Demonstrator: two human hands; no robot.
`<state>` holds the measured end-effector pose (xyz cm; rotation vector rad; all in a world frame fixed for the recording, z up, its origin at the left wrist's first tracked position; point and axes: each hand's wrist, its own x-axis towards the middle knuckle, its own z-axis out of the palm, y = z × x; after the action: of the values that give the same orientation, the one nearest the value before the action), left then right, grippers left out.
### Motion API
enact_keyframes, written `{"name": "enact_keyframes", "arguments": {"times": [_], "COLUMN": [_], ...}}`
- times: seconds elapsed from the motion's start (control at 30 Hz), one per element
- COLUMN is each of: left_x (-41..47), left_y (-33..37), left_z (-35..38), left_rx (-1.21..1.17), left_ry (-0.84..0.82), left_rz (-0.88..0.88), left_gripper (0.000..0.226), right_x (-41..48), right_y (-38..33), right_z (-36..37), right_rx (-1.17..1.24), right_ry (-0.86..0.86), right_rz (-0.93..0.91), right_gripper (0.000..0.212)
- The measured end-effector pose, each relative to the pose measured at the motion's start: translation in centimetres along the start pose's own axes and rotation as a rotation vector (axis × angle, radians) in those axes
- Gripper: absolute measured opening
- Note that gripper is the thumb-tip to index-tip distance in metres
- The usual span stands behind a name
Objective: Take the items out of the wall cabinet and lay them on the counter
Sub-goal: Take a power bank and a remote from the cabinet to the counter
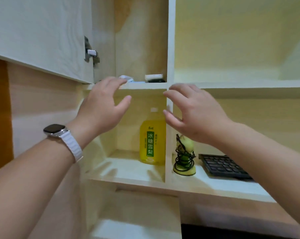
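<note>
The left hand (102,107) and right hand (195,116) hovered spread, empty (the reaching step), likely needing next to close on the yellow bottle (152,144) at their six o'clock.

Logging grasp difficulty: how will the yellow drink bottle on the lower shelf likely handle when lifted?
The yellow bottle looks filled to its shoulder, so probably heavy for its size. Tall and upright, it may tip if pushed high. Its glossy label might be slippery.
</note>
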<state>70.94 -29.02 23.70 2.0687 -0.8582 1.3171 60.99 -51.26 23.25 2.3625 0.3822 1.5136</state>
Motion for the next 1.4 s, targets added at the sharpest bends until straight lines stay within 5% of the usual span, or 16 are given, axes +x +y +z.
{"name": "enact_keyframes", "arguments": {"times": [0.3,0.57,0.8,1.1,1.4], "left_x": [8.5,12.2,13.8,14.4,14.5], "left_y": [-1.4,-2.8,-2.5,-2.9,-3.1], "left_z": [0.1,0.8,0.8,2.3,3.0], "left_rx": [0.074,0.120,0.273,0.367,0.335], "left_ry": [-0.173,-0.403,-0.638,-0.643,-0.553], "left_rz": [-0.100,-0.266,-0.243,-0.183,-0.217], "left_gripper": [0.062,0.068,0.041,0.026,0.027], "right_x": [8.7,15.0,17.2,18.2,17.6], "right_y": [1.6,0.6,-0.8,-1.2,-1.7], "right_z": [-1.9,-1.9,-0.1,1.9,1.8], "right_rx": [-0.131,-0.361,-0.456,-0.489,-0.457], "right_ry": [0.053,-0.345,-0.575,-0.707,-0.612], "right_rz": [-0.241,-0.268,-0.132,0.049,0.102], "right_gripper": [0.033,0.036,0.037,0.013,0.024]}}
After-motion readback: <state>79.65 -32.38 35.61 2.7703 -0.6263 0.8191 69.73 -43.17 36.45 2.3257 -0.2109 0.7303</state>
